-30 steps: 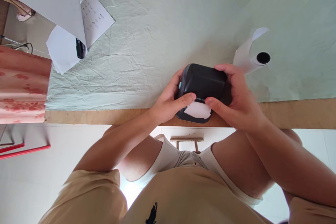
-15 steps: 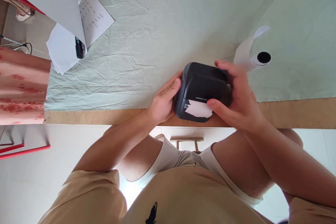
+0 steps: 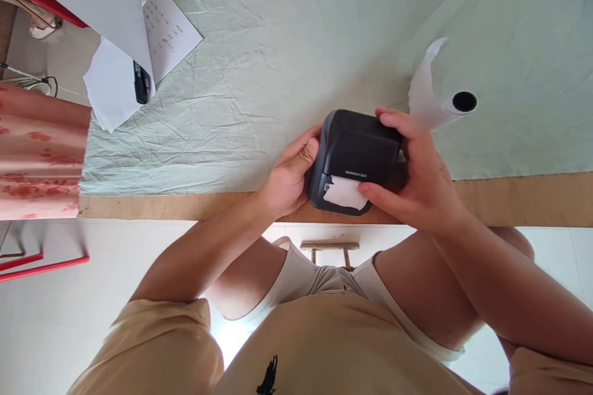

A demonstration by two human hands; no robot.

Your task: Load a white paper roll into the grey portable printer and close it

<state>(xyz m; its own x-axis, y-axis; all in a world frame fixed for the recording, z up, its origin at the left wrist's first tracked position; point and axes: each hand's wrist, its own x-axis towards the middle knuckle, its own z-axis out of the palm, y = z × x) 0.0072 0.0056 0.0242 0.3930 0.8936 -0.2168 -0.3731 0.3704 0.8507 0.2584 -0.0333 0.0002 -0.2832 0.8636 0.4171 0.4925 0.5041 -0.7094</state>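
Observation:
A black label printer (image 3: 361, 142) is at the table's front edge, tilted slightly, with a torn white paper strip (image 3: 345, 192) coming out of its near part. My left hand (image 3: 291, 176) grips the printer's left side, thumb on the edge. My right hand (image 3: 417, 173) is at its right side, with the thumb tip on the strip and the index finger on the far right corner. Behind my right hand lies a white paper roll (image 3: 447, 108) with a black core end and a loose, curled torn end.
Papers (image 3: 111, 83) with a black pen-like object (image 3: 141, 83) under a curled sheet are at the left. A handwritten sheet (image 3: 171, 34) lies beside them. A pink flowered cloth (image 3: 41, 154) hangs at the far left. A wooden stool (image 3: 330, 246) stands below.
My right thumb has slid a little left along the printer with the paper strip, which has shifted left. The paper roll's loose end has swung left, and the curled sheet has moved slightly.

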